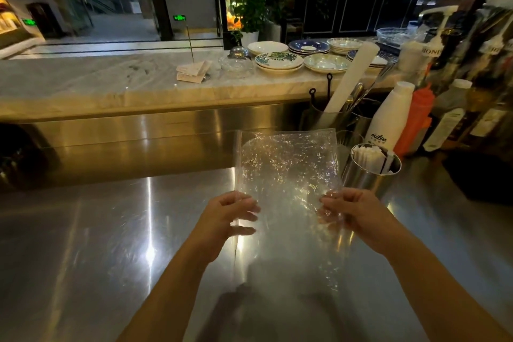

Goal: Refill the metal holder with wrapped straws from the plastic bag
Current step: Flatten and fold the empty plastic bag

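A clear, crinkled plastic bag (pixel 288 172) is held up flat above the steel counter, and I see no straws inside it. My left hand (pixel 230 214) grips its left edge and my right hand (pixel 347 211) grips its right edge, both near the bag's middle height. Just right of the bag stands the round metal holder (pixel 366 175), with white wrapped straws (pixel 370 157) upright inside it.
The steel counter (pixel 111 244) spreads below my arms. Behind the holder stand a white bottle (pixel 388 119), an orange bottle (pixel 416 116), syrup bottles and a utensil cup with a white roll (pixel 352 75). Stacked plates (pixel 279 61) sit on the marble ledge (pixel 83 78).
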